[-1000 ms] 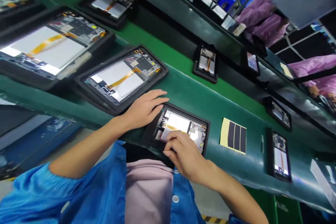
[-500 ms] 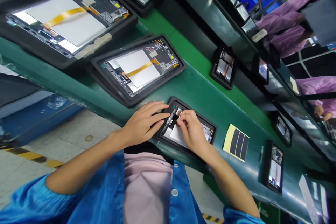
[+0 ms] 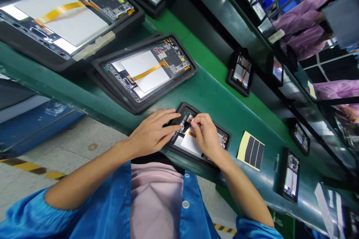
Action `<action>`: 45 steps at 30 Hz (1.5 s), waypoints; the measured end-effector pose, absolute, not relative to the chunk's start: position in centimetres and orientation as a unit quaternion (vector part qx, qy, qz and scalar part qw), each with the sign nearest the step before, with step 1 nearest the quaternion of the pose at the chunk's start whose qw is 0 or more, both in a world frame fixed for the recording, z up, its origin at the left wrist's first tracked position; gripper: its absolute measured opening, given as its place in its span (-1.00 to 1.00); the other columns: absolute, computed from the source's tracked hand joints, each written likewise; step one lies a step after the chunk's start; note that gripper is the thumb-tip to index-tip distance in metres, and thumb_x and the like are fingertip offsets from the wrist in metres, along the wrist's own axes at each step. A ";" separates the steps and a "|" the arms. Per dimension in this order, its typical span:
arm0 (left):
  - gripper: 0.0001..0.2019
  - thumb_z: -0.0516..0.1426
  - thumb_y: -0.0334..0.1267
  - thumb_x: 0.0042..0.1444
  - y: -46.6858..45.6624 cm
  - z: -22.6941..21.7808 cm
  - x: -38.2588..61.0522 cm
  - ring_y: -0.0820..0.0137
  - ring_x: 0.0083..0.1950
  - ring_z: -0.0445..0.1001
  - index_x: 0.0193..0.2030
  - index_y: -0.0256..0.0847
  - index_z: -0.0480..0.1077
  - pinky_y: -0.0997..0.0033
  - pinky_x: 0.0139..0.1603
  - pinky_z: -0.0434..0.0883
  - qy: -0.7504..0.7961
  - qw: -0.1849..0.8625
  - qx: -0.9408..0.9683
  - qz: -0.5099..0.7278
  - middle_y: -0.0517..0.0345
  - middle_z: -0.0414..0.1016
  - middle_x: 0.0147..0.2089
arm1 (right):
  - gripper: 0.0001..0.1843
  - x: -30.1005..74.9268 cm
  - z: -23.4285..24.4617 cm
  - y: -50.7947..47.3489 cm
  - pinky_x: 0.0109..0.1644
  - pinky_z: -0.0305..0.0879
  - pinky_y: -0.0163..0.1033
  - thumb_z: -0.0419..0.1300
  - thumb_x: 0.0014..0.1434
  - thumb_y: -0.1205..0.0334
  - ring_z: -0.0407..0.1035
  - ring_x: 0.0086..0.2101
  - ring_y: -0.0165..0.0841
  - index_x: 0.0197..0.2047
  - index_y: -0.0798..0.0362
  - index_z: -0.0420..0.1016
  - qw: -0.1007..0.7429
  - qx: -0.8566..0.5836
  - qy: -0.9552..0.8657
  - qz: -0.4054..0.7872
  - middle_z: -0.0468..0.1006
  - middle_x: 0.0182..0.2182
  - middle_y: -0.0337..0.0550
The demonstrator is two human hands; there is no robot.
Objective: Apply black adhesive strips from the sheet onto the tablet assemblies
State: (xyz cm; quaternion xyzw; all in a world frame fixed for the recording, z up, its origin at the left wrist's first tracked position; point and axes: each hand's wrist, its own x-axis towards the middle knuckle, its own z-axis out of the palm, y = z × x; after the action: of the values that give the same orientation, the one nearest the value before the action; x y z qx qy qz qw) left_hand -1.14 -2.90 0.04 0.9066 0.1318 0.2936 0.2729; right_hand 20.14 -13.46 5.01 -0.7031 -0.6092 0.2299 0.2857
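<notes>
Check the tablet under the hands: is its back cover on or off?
Off. The tablet lies in a black tray with its white panel, orange flex cable and circuit board exposed beneath the left hand and right hand.

Green conveyor belt (image 3: 213, 93), black trays with opened tablets (image 3: 146, 69) along it, yellow strip sheet (image 3: 251, 150)
</notes>
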 end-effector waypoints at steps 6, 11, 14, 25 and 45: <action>-0.68 0.10 -0.29 0.35 -3.1 0.3 -1.1 0.02 0.45 0.29 0.16 -0.05 0.55 -0.18 0.42 0.32 0.111 0.244 0.928 0.258 -0.07 0.42 0.37 | -0.86 20.2 4.9 -13.3 -0.04 0.40 -0.14 0.05 0.43 0.29 0.39 -0.18 -0.29 -0.22 -0.04 0.34 0.290 -0.708 -0.606 0.217 0.43 -0.18 -0.10; -0.62 0.14 -0.18 0.35 -3.4 0.2 -0.7 -0.10 0.54 0.15 0.28 0.02 0.47 -0.40 0.47 0.15 0.092 0.195 0.956 0.200 0.00 0.29 0.49 | -0.86 20.0 4.8 -13.2 -0.04 0.39 -0.15 0.04 0.44 0.29 0.38 -0.18 -0.29 -0.21 -0.03 0.33 0.294 -0.706 -0.608 0.210 0.43 -0.17 -0.09; -0.61 0.14 -0.15 0.35 -3.4 0.1 -0.7 -0.11 0.56 0.09 0.30 0.03 0.46 -0.41 0.49 0.10 0.091 0.190 0.959 0.188 0.01 0.26 0.51 | -0.85 19.9 4.7 -13.3 -0.07 0.39 -0.15 0.02 0.44 0.27 0.37 -0.20 -0.30 -0.22 -0.02 0.33 0.302 -0.712 -0.603 0.197 0.42 -0.18 -0.10; -0.54 0.20 -0.13 0.31 -3.4 0.0 -0.7 -0.10 0.58 0.05 0.34 0.07 0.43 -0.36 0.52 0.04 0.100 0.199 0.955 0.193 0.00 0.18 0.54 | -0.86 23.3 7.4 -14.7 -0.26 0.36 -0.19 0.09 0.45 0.19 0.39 -0.24 -0.30 -0.17 -0.03 0.43 0.358 -0.724 -0.577 0.121 0.45 -0.17 -0.09; -0.55 0.21 -0.06 0.30 -3.4 0.4 -0.7 -0.10 0.56 0.10 0.32 0.06 0.44 -0.32 0.51 0.06 0.103 0.195 0.957 0.189 -0.06 0.27 0.49 | -0.58 22.2 6.2 -12.0 -0.02 0.50 -0.08 0.13 0.43 0.32 0.50 -0.13 -0.19 0.31 -0.06 0.40 0.166 -0.588 -0.775 0.164 0.66 -0.08 -0.02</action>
State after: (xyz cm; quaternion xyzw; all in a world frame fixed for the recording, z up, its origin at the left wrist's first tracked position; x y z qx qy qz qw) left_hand -0.68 -3.44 0.39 0.9569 0.1025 0.1893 0.1952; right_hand 22.18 -12.04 6.17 -0.5879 -0.7746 0.1637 0.1660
